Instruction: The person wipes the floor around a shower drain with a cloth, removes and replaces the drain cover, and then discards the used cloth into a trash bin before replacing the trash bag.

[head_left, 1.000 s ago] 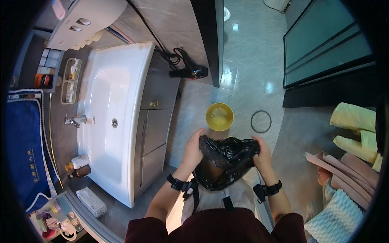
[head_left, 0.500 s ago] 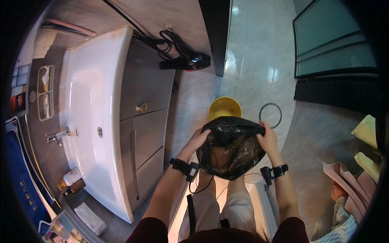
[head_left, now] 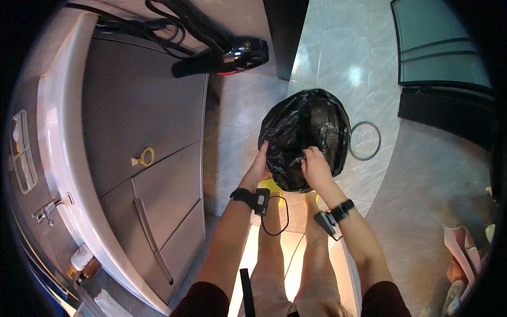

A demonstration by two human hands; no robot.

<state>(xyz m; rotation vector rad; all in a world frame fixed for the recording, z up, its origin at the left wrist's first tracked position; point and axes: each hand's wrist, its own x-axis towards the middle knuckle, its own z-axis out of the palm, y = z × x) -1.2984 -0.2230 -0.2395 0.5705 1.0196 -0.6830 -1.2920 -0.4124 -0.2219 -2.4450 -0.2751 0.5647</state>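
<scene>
A thin, crinkled black trash bag [head_left: 322, 119] is spread into a rounded shape in front of me, above the floor. At its near left edge, my left hand [head_left: 258, 169] grips the plastic, with the thumb showing on top and the other fingers mostly hidden. My right hand [head_left: 317, 168] lies over the near middle of the bag, fingers curled in on a fold of it. The yellow bin is out of sight, and what lies under the bag is hidden. Right of the bag, a thin grey ring [head_left: 379, 141] rests on the tiles.
Left stands a grey cabinet [head_left: 142, 105] under a white sink [head_left: 79, 179]. A black hair dryer [head_left: 243, 55] with its cord hangs at the upper left. A glass-panelled door [head_left: 438, 47] is upper right, and cloths [head_left: 463, 251] lie lower right. Yellow patches [head_left: 272, 186] show by my feet.
The bag has moved up and away from me, covering where the yellow bin stood. My right hand has shifted from its right edge to its near middle. The view has turned, bringing the cabinet closer.
</scene>
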